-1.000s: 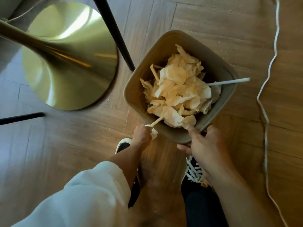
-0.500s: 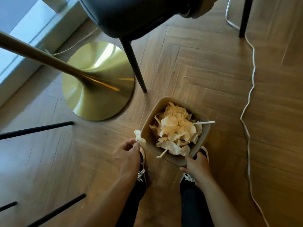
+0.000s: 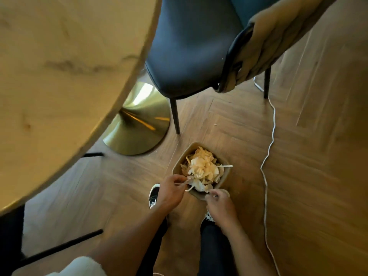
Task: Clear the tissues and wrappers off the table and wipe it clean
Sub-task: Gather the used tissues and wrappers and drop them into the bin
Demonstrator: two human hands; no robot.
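From the head camera, a tan bin [image 3: 226,177] stands on the wooden floor [image 3: 298,136] just below the centre of the frame, heaped with crumpled tissues [image 3: 202,168]. A thin white stick [image 3: 226,166] pokes over its rim at about three o'clock.

The left hand [image 3: 171,191] sits at the bin's eight o'clock, fingers curled and pinching a slim pale wrapper [image 3: 182,183] at the rim. The right hand [image 3: 220,205] is at the bin's six o'clock, fingers curled over the near edge of the bin; whether it also holds a scrap of paper I cannot tell, as the frame is blurred there. Dark shoes [image 3: 153,196] show beneath both wrists.

The table [image 3: 59,66], a pale marbled round top, fills the frame from nine to eleven o'clock, with its brass base [image 3: 139,126] on the floor at the bin's ten o'clock. A dark blue chair [image 3: 189,46] stands at twelve o'clock, a beige cloth [image 3: 268,36] draped over its edge. A white cable [image 3: 268,156] trails across the floor at three o'clock.
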